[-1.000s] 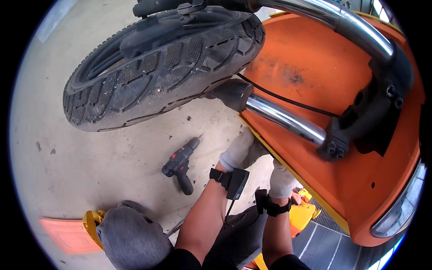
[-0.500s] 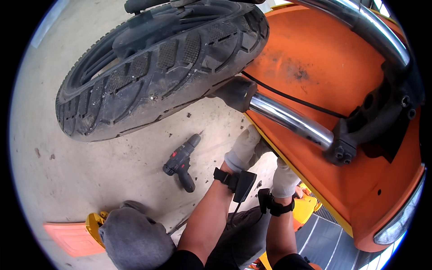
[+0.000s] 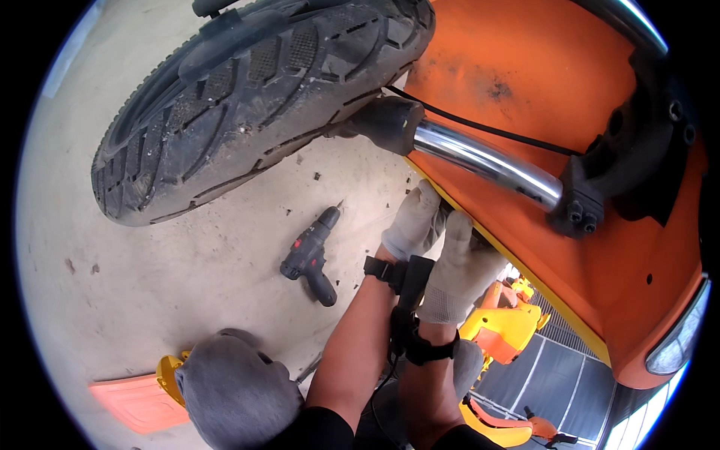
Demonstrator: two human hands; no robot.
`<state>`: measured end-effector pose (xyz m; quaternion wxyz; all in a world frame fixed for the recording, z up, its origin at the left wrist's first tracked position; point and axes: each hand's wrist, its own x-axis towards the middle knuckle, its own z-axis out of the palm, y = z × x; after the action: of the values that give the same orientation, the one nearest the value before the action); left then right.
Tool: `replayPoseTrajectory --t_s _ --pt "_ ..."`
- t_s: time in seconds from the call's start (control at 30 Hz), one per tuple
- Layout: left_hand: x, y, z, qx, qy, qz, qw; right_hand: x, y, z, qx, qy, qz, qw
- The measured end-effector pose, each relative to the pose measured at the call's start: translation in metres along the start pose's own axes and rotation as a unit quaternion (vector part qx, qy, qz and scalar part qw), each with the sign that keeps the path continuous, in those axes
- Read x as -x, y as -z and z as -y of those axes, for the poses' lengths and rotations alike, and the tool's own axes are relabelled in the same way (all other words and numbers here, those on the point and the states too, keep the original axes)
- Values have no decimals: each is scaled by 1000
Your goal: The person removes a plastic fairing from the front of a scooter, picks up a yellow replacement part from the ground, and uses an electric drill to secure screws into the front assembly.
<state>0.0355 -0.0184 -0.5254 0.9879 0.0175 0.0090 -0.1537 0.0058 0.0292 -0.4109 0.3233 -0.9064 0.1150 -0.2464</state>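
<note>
orange panel (image 3: 540, 86) lies up and right of both hands, its long yellow edge (image 3: 562, 310) slanting down rightward; left hand (image 3: 415, 219) and right hand (image 3: 461, 259) sit close together at that edge, equally near, whether clamped on it i cannot tell

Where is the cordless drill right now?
In the head view, the cordless drill lies on the floor left of centre, below the black tire and to the left of the person's gloved left hand.
</note>
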Motion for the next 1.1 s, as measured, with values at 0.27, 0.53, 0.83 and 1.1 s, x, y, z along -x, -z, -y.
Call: replayPoseTrajectory --t_s 0.27,0.53,0.83,1.1 --pt "0 20 0 -256 -7 43 966 -6 -22 12 5 -67 -59 996" --pt "-1 15 -4 -226 -81 87 967 -8 -15 11 26 12 -46 999" --pt "-5 -3 -49 215 170 6 962 -7 -20 14 -36 -43 -57 997" --pt "-9 -5 -40 188 156 -21 969 -6 -17 7 32 -17 -49 998"
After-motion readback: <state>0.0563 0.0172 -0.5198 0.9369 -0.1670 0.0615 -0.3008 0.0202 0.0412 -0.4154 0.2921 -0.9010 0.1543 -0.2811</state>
